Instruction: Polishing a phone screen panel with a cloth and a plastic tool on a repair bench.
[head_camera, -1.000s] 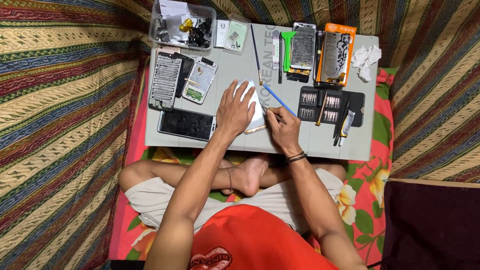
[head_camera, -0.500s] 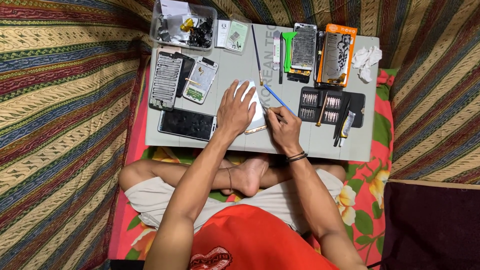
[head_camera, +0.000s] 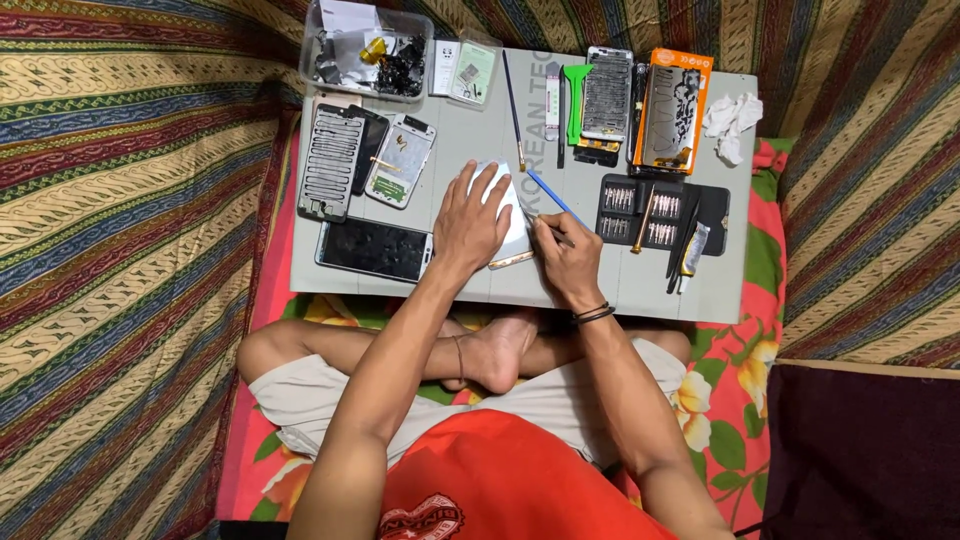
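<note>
While the left hand (head_camera: 473, 222) lies flat on a white phone (head_camera: 508, 215), the right hand (head_camera: 563, 258) pinches a thin tool (head_camera: 553, 199).

The phone sits mid-table (head_camera: 470, 130), near the front edge. Left fingers are spread open; right fingers are closed on the tool. A black phone (head_camera: 373, 249) lies left, a bit kit (head_camera: 640, 215) right, with bare room between.

Red shirt, pale shorts, dark bands on the right wrist (head_camera: 592, 314).

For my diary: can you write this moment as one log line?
left hand: pressing white phone flat | right hand: holding blue tool at phone edge | place: grey table
</note>
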